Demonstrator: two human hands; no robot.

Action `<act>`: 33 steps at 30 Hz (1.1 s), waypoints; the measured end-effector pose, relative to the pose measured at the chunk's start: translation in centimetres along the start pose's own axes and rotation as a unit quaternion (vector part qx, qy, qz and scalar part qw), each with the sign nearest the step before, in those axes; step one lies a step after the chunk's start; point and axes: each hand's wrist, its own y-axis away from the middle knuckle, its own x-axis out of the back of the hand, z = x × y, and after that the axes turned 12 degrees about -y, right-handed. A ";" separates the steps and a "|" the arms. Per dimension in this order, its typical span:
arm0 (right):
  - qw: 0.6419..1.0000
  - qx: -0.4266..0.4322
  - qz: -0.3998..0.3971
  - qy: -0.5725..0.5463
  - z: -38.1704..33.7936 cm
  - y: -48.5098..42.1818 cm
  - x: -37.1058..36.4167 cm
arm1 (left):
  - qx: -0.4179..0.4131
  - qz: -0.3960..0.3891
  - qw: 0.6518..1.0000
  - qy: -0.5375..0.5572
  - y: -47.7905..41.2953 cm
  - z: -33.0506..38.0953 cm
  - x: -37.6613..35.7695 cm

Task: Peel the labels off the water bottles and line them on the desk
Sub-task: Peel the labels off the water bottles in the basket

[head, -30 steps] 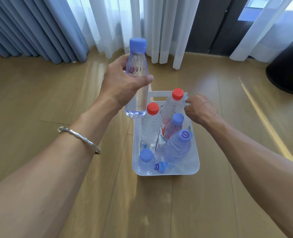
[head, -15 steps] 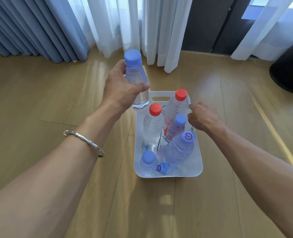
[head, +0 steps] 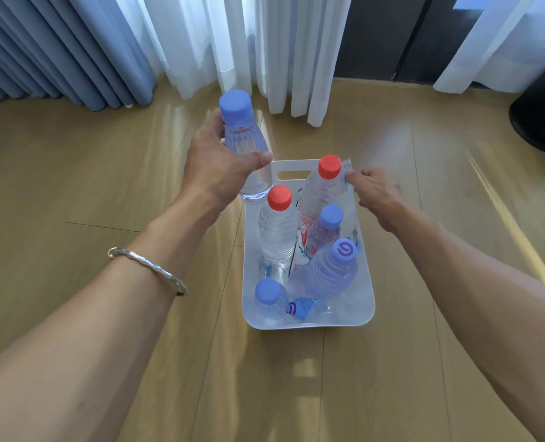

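Note:
My left hand [head: 215, 169] grips a clear, label-free water bottle [head: 244, 145] with a blue cap, held just off the far-left corner of a white basket [head: 365, 309]. Inside the basket stand two red-capped bottles [head: 279, 231] [head: 320, 193] and several blue- or purple-capped ones, such as the one at the front [head: 332, 274]. My right hand [head: 378, 197] hovers at the basket's far-right rim, its fingertips pinching a small crumpled bluish-white label [head: 347, 169]. Another peeled label [head: 300, 309] lies on the basket's bottom.
The basket sits on a wooden floor [head: 73, 186]. Blue drapes [head: 57, 49] and white sheer curtains [head: 233, 43] hang at the far edge. A dark round object [head: 542, 116] stands at the far right. A silver bracelet [head: 146, 269] circles my left wrist.
My left hand has lowered the bottle and shifted it slightly left, off the basket's far-left corner. My right hand has stayed by the far-right rim.

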 end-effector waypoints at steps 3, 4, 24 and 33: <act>1.000 0.012 0.026 -0.004 0.0 -0.3 0.2 | 0.000 0.002 1.000 -0.006 0.0 0.0 -0.1; 0.999 0.018 0.041 -0.019 0.0 -0.4 0.3 | -0.001 0.003 1.000 -0.008 0.0 0.0 0.0; 0.972 0.042 0.059 0.222 1.4 -0.4 -0.1 | 0.007 -0.015 1.000 0.015 0.1 0.0 0.7; 0.923 0.209 0.023 0.323 2.8 -0.6 0.1 | 0.001 -0.020 1.000 0.010 0.3 0.3 0.6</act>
